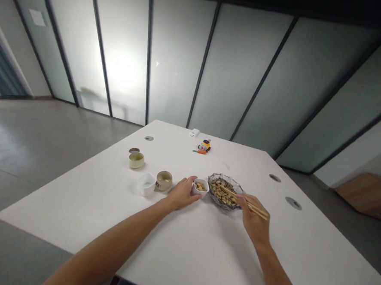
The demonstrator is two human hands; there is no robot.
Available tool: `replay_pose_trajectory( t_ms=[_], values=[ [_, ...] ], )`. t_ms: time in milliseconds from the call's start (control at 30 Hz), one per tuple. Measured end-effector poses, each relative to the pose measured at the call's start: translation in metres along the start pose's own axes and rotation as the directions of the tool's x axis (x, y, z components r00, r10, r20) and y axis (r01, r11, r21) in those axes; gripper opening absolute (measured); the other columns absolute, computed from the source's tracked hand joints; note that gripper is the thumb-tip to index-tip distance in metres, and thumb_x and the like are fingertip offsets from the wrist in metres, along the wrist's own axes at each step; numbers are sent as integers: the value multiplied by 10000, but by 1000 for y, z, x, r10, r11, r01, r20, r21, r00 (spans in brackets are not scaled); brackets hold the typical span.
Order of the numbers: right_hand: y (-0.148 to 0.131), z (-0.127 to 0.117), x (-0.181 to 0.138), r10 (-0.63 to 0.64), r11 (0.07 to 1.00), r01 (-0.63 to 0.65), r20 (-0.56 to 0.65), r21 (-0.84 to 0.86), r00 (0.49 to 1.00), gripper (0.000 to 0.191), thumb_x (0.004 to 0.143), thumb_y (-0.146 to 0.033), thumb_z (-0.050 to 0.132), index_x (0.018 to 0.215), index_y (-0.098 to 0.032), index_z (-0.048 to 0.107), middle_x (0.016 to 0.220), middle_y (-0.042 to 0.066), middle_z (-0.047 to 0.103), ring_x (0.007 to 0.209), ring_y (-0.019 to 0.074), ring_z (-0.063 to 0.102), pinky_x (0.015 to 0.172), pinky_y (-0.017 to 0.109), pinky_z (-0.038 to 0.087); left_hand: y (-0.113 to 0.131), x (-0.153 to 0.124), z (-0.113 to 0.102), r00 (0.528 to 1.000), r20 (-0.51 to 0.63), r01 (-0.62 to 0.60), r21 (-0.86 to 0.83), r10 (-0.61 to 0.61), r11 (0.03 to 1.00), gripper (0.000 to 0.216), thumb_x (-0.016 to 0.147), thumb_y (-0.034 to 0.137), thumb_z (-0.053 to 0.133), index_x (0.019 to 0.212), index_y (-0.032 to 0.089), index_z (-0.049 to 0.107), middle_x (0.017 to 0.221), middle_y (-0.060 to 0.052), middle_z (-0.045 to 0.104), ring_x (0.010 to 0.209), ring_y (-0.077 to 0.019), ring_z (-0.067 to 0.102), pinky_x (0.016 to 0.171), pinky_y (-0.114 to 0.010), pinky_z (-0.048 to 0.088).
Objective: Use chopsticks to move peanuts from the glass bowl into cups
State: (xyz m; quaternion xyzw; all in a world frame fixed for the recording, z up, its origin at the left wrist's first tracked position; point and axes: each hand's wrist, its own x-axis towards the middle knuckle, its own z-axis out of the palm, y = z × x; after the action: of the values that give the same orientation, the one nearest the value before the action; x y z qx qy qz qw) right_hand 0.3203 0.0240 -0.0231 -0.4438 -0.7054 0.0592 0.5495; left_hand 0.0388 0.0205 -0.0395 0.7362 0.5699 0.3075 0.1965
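My right hand (253,219) is closed around a pair of wooden chopsticks (238,198), whose tips reach into a glass bowl (224,191) filled with nuts and seeds. My left hand (183,193) grips the side of a small white square cup (201,187) that holds a few nuts, just left of the glass bowl. Both forearms stretch over the white table (184,245).
Left of my left hand stand an empty white square cup (146,184) and a beige round cup (164,180); another beige cup (136,160) with a small lid sits farther back. A small yellow toy (205,146), an orange marker and a white box (194,133) lie near the far edge.
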Motion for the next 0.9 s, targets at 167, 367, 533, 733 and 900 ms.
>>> replay_pose_trajectory(
  t_ms=[167, 367, 533, 733, 900],
  values=[
    [0, -5, 2, 61, 998, -61, -64, -6, 996, 484, 967, -652, 595, 885, -212, 778, 918, 91, 777, 851, 241, 742, 794, 378, 612, -1, 0, 0, 1000, 1, -2, -6, 2, 1000, 625, 887, 429, 756, 1419, 204, 517, 1228, -118, 700, 1190, -326, 646, 1025, -412, 509],
    [3, 0, 1, 373, 862, -327, -48, 388, 927, 435, 904, -614, 713, 921, -180, 747, 937, 99, 784, 821, 254, 771, 815, 458, 655, -4, -2, -2, 1000, 2, -9, 11, 9, 1000, 629, 897, 451, 744, 1422, 198, 509, 1259, -133, 687, 1207, -332, 636, 1024, -416, 505],
    [-4, 7, -4, 354, 784, -342, 80, 518, 932, 389, 906, -576, 734, 907, -188, 759, 958, 89, 779, 815, 237, 761, 849, 474, 655, -5, -1, 0, 1000, -16, 0, 10, 0, 1000, 614, 890, 463, 744, 1402, 203, 526, 1170, -113, 715, 1163, -328, 659, 977, -393, 525],
    [-5, -8, 1, 258, 943, -245, -29, 227, 966, 483, 965, -643, 601, 896, -189, 752, 930, 88, 766, 826, 247, 747, 807, 420, 623, -4, 0, 0, 1000, -2, -7, 30, 7, 1000, 602, 895, 439, 744, 1402, 195, 530, 1253, -127, 701, 1209, -323, 647, 1030, -395, 508],
    [-7, -18, 7, 93, 993, -98, -73, -62, 993, 572, 973, -707, 518, 806, -206, 738, 802, 78, 748, 755, 236, 721, 705, 349, 584, -2, 0, 0, 1000, 6, 4, 41, -4, 999, 623, 897, 451, 746, 1418, 192, 523, 1249, -132, 704, 1217, -329, 648, 1036, -401, 507]
  ],
)
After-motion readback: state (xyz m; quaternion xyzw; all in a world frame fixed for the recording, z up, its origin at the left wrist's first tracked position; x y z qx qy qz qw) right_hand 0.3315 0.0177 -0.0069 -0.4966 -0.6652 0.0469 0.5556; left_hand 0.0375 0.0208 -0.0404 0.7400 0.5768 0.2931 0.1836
